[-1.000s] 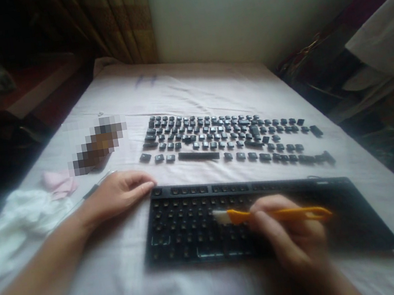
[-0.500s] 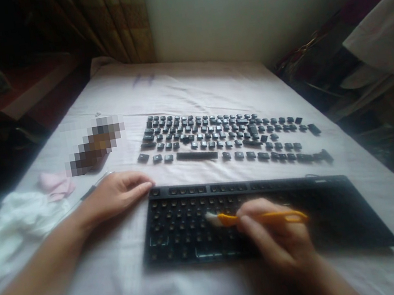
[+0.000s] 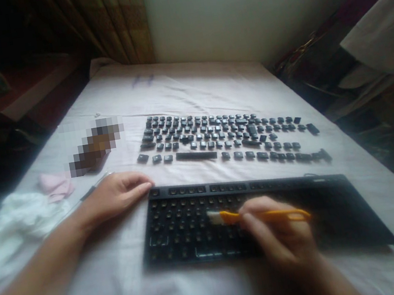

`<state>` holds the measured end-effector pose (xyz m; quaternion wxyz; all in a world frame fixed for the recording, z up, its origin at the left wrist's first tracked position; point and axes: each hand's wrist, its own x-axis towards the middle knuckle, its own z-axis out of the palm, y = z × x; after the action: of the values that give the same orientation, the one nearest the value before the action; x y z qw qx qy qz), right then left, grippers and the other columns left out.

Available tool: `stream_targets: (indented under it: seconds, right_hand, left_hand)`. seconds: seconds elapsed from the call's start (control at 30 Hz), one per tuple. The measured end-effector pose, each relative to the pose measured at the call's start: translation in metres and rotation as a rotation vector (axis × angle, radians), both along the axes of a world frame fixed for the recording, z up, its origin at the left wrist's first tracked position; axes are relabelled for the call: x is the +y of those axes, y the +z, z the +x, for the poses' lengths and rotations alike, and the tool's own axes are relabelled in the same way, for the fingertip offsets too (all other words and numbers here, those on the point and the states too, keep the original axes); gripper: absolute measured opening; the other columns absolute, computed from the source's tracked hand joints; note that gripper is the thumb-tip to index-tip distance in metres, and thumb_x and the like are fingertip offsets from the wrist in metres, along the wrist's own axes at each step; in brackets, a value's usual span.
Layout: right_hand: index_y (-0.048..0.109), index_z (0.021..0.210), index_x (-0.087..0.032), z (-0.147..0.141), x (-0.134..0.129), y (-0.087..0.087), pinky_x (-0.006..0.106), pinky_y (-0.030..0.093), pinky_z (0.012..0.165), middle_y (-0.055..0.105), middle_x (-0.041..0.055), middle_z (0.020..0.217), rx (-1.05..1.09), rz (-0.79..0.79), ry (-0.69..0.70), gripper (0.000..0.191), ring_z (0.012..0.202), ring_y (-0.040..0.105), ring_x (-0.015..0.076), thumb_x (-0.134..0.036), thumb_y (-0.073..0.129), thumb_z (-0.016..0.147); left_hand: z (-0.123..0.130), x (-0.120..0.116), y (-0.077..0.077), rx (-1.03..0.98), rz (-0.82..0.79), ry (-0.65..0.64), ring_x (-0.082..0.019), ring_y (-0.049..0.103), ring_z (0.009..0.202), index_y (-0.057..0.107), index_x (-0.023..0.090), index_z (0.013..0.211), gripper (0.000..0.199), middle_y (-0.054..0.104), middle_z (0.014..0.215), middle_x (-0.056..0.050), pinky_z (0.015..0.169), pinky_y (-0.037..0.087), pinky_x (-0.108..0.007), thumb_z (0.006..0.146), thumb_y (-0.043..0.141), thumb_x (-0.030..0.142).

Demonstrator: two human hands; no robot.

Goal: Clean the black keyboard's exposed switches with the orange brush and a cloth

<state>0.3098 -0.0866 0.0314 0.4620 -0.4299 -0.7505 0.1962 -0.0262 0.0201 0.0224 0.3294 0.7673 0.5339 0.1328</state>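
Observation:
A black keyboard base [image 3: 185,259] without its keycaps lies on the pale cloth, its cable running off at the lower right. My right hand [image 3: 279,231] grips an orange brush [image 3: 230,217] whose pale bristles are over the left-middle part of the key area. At the keyboard's top left corner rests my left hand [image 3: 123,191], its fingers together and curved, fingertips at the edge; whether anything is under them is hidden. Beyond the base, loose black keycaps are laid out in rows, with the long spacebar cap [image 3: 196,155] near the front.
To the left lie a white cloth [image 3: 17,220], a pink cloth [image 3: 56,185], a thin dark tool partly behind my left hand and a pixelated object [image 3: 94,146]. A curtain [image 3: 121,25] and wall stand behind; fabric hangs at the right.
My right hand has moved slightly to the right with the brush, and the bristles now look straighter. My left hand has stayed at the keyboard's corner.

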Motion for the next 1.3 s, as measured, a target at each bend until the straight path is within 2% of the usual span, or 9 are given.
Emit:
stream_targets:
  seconds: [0.13,0.3,0.43,0.53,0.7,0.83,0.97,1.07,1.3]
  right_hand:
    - [0.063,0.092,-0.021,-0.003,0.0,0.002,0.022,0.053,0.059,0.069,-0.0008,0.074,-0.041,0.003,0.021,0.015,0.059,0.067,0.0122,-0.008,0.055,0.091]
    - [0.064,0.091,-0.022,-0.004,-0.004,0.001,0.02,0.053,0.057,0.069,-0.0017,0.074,0.05,-0.072,0.054,0.016,0.06,0.067,0.0115,-0.008,0.056,0.092]
    - [0.064,0.096,-0.022,-0.001,-0.006,-0.003,0.02,0.053,0.055,0.068,-0.0016,0.075,0.171,-0.06,-0.011,0.017,0.059,0.066,0.012,-0.008,0.056,0.093]
    - [0.065,0.096,-0.022,0.0,-0.005,-0.005,0.022,0.053,0.054,0.069,-0.0005,0.076,0.148,-0.043,-0.056,0.017,0.059,0.066,0.0131,-0.008,0.057,0.092]
    - [0.065,0.092,-0.022,-0.002,-0.001,0.002,0.024,0.054,0.057,0.069,-0.0006,0.073,0.015,-0.019,0.03,0.017,0.058,0.067,0.0138,-0.007,0.057,0.09]
    - [0.065,0.089,-0.021,-0.003,-0.003,0.006,0.021,0.053,0.056,0.069,-0.0014,0.071,0.065,-0.1,0.066,0.016,0.059,0.067,0.0125,-0.008,0.057,0.091]
    - [0.066,0.093,-0.023,0.001,-0.007,0.001,0.02,0.053,0.054,0.068,-0.0028,0.072,0.253,-0.132,-0.085,0.016,0.058,0.065,0.0116,-0.01,0.057,0.093]
    - [0.066,0.091,-0.023,0.005,-0.007,-0.002,0.02,0.05,0.052,0.064,-0.0041,0.068,0.274,-0.131,-0.207,0.014,0.054,0.061,0.0108,-0.013,0.058,0.094]
    - [0.063,0.089,-0.022,0.012,-0.004,-0.002,0.022,0.049,0.049,0.064,-0.0022,0.068,0.093,-0.025,-0.169,0.014,0.052,0.06,0.0121,-0.012,0.056,0.094]
  left_hand:
    - [0.0,0.001,-0.001,0.002,-0.008,0.002,-0.022,0.073,0.085,0.078,0.028,0.096,0.04,0.08,0.093,0.0,0.081,0.054,-0.029,0.087,0.058,0.062]
    - [0.001,0.002,-0.002,0.0,0.003,0.0,-0.021,0.073,0.084,0.078,0.028,0.095,0.039,0.08,0.092,0.0,0.081,0.054,-0.03,0.087,0.059,0.062]
    - [0.0,0.002,-0.003,-0.007,0.015,-0.009,-0.021,0.073,0.084,0.078,0.028,0.095,0.039,0.08,0.092,0.001,0.079,0.054,-0.028,0.087,0.059,0.062]
    - [0.001,0.002,-0.003,-0.002,0.014,-0.009,-0.021,0.073,0.084,0.078,0.029,0.095,0.039,0.08,0.092,0.001,0.079,0.054,-0.028,0.088,0.059,0.062]
    - [0.001,0.002,-0.002,0.003,0.008,-0.007,-0.022,0.073,0.085,0.078,0.028,0.094,0.04,0.08,0.092,0.001,0.079,0.054,-0.028,0.087,0.058,0.062]
    - [0.0,0.002,-0.003,0.0,0.012,-0.01,-0.021,0.073,0.086,0.078,0.029,0.094,0.039,0.08,0.092,0.001,0.08,0.054,-0.028,0.088,0.058,0.062]
    - [-0.001,0.002,-0.004,0.003,0.012,-0.01,-0.021,0.073,0.086,0.078,0.029,0.095,0.039,0.08,0.093,0.001,0.08,0.054,-0.028,0.087,0.059,0.062]
    - [-0.001,0.002,-0.003,0.012,0.008,-0.007,-0.022,0.073,0.086,0.078,0.028,0.095,0.041,0.08,0.093,0.0,0.08,0.055,-0.028,0.087,0.058,0.063]
    - [0.0,0.002,-0.002,0.015,-0.001,-0.004,-0.023,0.073,0.087,0.078,0.026,0.096,0.045,0.081,0.094,-0.002,0.082,0.056,-0.03,0.086,0.058,0.065]
